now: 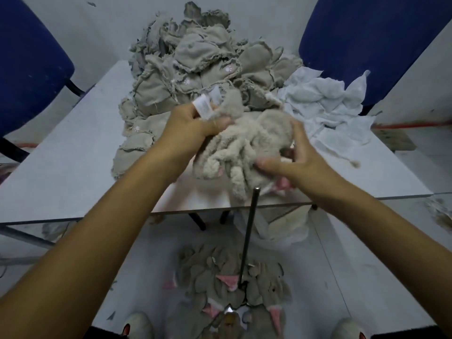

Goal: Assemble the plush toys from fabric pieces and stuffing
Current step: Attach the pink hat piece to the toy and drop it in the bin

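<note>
A limp beige plush toy skin with pink patches hangs over the near edge of the white table. My left hand grips its upper end, next to two white sewn-in labels. My right hand pinches its lower right side near a pink ear. A tall heap of inside-out beige fabric pieces fills the back of the table. White fabric pieces lie at the right of that heap. An upright metal rod stands just below the toy skin.
Beige plush skins with pink ears are piled on the floor between my feet, around the rod's base. Blue chairs stand at the far left and far right. Lint lies on a surface at the right edge.
</note>
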Available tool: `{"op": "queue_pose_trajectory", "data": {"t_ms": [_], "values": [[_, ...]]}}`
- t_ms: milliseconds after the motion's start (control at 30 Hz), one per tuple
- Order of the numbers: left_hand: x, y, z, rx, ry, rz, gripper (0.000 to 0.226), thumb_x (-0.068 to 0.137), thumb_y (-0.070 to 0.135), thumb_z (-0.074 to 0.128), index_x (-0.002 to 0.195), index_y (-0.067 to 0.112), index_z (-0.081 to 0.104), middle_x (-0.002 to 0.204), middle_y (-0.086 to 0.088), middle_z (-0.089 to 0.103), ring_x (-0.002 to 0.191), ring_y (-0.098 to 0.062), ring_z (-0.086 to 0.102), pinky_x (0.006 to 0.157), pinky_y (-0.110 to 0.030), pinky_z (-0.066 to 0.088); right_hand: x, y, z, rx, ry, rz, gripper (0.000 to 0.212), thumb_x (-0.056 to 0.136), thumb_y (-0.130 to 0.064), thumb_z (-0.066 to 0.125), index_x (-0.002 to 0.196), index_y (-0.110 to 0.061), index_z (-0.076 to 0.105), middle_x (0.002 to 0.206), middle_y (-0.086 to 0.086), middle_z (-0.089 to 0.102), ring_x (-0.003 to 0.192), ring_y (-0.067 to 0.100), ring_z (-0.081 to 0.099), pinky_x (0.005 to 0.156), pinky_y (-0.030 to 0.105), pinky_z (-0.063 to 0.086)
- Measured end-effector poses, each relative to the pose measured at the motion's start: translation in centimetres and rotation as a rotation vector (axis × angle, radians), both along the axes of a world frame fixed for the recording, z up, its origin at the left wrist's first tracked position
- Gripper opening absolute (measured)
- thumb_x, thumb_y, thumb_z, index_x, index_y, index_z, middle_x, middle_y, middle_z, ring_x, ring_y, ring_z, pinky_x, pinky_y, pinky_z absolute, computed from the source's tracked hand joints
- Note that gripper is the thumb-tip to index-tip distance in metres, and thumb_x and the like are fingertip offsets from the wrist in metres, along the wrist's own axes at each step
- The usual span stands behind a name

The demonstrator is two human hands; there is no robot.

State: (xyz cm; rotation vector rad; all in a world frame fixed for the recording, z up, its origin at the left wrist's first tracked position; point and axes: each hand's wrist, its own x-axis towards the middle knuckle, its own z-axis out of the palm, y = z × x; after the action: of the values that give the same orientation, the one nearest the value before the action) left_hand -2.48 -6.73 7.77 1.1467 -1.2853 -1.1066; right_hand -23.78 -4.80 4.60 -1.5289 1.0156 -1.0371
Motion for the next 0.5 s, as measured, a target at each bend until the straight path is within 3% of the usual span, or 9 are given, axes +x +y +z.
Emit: {"op": "queue_pose_trajectory", "data": {"t_ms": [67,133,167,200,267,333,400,500], "values": [[0.4,-1.1,-1.6,0.085,-0.370,0.119,0.018,0.084,0.012,0.076,0.097,0.021,0.067,0.082,0.005,0.071,0.074,-0.014,0.068,0.055,-0.019,0.050,0.4,-1.2,-1.2,0.076,0.067,-0.102,0.078,0.084,-0.005,0.076,0.145,-0.032,0.035,0.112,0.008,0.066,0.090,0.017,0.070,0.069,0.028,0.057],[0.4,-1.5,-3.6,0.117,-0.995,0.233,0.032,0.087,0.024,0.071,0.116,0.020,0.059,0.102,-0.005,0.067,0.093,-0.027,0.063,0.063,-0.028,0.045,0.2,-2.4,-2.0,-0.005,0.259,-0.221,0.073,0.086,-0.013,0.076,0.143,-0.036,0.037,0.093,0.001,0.067,0.082,0.019,0.068,0.070,0.032,0.055],[0.1,-1.4,-4.3,0.092,-1.242,0.281,0.038,0.088,0.024,0.068,0.123,0.018,0.055,0.111,-0.011,0.063,0.103,-0.033,0.057,0.068,-0.033,0.041,-0.1,-3.0,-2.3,-0.065,0.369,-0.248,0.068,0.086,-0.018,0.075,0.141,-0.036,0.040,0.093,-0.002,0.066,0.080,0.016,0.067,0.070,0.032,0.054],[-0.4,-1.2,-4.8,0.012,-1.377,0.322,0.041,0.088,0.022,0.066,0.127,0.015,0.053,0.116,-0.015,0.057,0.108,-0.036,0.051,0.072,-0.036,0.037,-0.2,-3.5,-2.5,-0.121,0.460,-0.256,0.061,0.087,-0.021,0.074,0.138,-0.035,0.044,0.098,-0.003,0.064,0.080,0.012,0.064,0.071,0.031,0.053],[-1.5,-1.0,-5.1,-0.302,-1.395,0.329,0.039,0.086,0.019,0.067,0.124,0.014,0.059,0.114,-0.014,0.052,0.107,-0.034,0.046,0.076,-0.038,0.035,-0.3,-4.1,-3.0,-0.221,0.593,-0.249,0.040,0.089,-0.022,0.072,0.126,-0.027,0.058,0.107,-0.001,0.063,0.082,0.009,0.058,0.074,0.024,0.048],[-2.3,-1.1,-5.0,-0.499,-1.232,0.152,0.025,0.088,0.018,0.067,0.113,0.015,0.068,0.104,-0.009,0.055,0.101,-0.028,0.051,0.077,-0.037,0.042,-0.1,-4.4,-3.4,-0.286,0.665,-0.226,0.023,0.091,-0.020,0.070,0.113,-0.024,0.066,0.109,-0.002,0.066,0.087,0.006,0.055,0.074,0.014,0.042],[-2.8,-1.2,-4.9,-0.385,-1.122,-0.039,0.018,0.092,0.018,0.061,0.107,0.017,0.071,0.100,-0.004,0.059,0.097,-0.024,0.055,0.080,-0.038,0.047,0.0,-4.6,-3.5,-0.297,0.657,-0.219,0.017,0.092,-0.021,0.069,0.109,-0.023,0.067,0.106,-0.003,0.068,0.091,0.008,0.059,0.082,0.019,0.046],[-3.3,-1.8,-5.1,-0.185,-1.067,-0.117,0.015,0.091,0.023,0.063,0.104,0.022,0.071,0.100,0.000,0.062,0.093,-0.019,0.058,0.078,-0.028,0.046,-0.5,-4.8,-3.7,-0.351,0.731,-0.275,0.015,0.098,-0.023,0.059,0.110,-0.021,0.067,0.108,0.000,0.067,0.101,0.020,0.059,0.089,0.041,0.048]]}}
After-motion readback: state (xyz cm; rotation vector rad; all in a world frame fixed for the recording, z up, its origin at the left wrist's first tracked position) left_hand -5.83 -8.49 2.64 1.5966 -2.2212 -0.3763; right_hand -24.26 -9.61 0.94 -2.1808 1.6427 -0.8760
